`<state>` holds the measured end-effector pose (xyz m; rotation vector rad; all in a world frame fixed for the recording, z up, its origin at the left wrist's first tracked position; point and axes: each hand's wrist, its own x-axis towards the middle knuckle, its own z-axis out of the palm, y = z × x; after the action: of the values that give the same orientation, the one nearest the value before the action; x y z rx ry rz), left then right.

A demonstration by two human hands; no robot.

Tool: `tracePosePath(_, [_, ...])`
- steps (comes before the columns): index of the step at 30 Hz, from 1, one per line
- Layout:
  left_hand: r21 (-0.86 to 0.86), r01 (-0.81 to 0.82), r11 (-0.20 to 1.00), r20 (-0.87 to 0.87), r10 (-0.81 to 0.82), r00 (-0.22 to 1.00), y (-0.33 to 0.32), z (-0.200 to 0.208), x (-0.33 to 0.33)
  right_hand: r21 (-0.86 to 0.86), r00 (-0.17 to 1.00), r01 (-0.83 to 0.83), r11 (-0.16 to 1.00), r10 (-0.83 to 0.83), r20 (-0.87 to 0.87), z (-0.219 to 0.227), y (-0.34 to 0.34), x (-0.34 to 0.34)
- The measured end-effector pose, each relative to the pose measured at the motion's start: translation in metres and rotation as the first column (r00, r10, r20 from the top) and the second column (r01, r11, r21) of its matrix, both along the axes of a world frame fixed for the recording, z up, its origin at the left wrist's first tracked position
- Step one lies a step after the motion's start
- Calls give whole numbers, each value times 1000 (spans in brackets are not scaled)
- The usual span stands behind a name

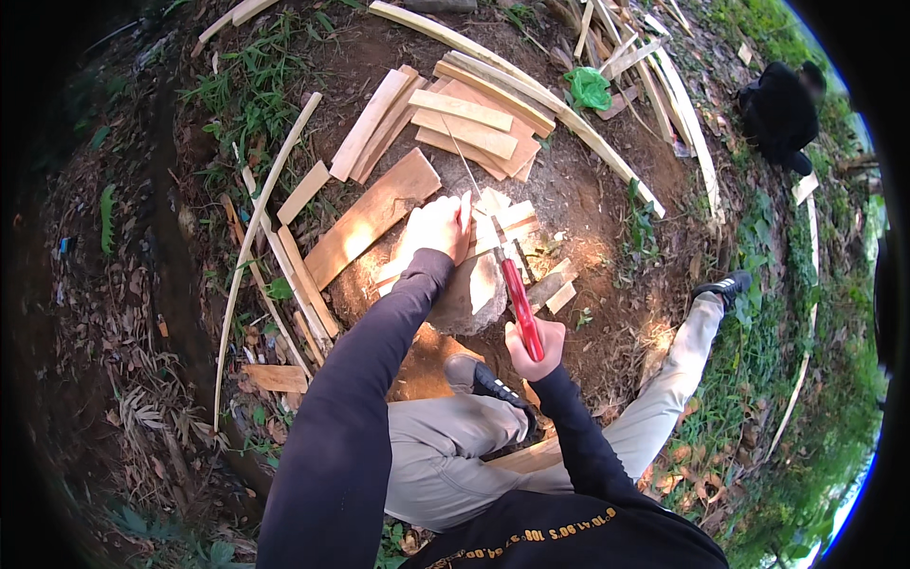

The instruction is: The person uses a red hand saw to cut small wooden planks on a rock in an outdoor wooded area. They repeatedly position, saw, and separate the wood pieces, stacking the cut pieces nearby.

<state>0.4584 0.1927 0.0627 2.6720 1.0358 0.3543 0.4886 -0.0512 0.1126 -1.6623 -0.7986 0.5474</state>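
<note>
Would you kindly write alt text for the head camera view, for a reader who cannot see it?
Seen from above, a seated person's left hand steadies a thin wooden strip on a stone block, while the right hand grips a red-handled knife with its blade at the strip. Split wooden slats lie around on bare earth, and another person crouches at upper right.
</note>
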Motion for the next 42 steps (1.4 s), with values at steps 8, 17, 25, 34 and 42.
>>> tracePosePath(8, [9, -4, 1000, -122, 5, 993, -2, -1, 8, -30, 993, 38, 999, -34, 110, -15, -31, -7])
tracePosePath(17, [14, -46, 999, -45, 47, 998, -4, 1, 6, -79, 999, -22, 997, 24, 24, -6, -46, -1])
tracePosePath(25, [-30, -162, 986, -22, 162, 987, 2, -11, -3, -121, 998, -59, 991, 57, -17, 21, -33, 9])
tracePosePath(34, [13, -202, 979, 99, 200, 975, 6, -23, 7, -111, 990, -136, 984, 140, 25, 12, -29, 34])
tracePosePath(42, [-16, -158, 987, 64, 159, 985, 3, -10, 4, -26, 993, -107, 994, 108, 57, 20, -39, 29])
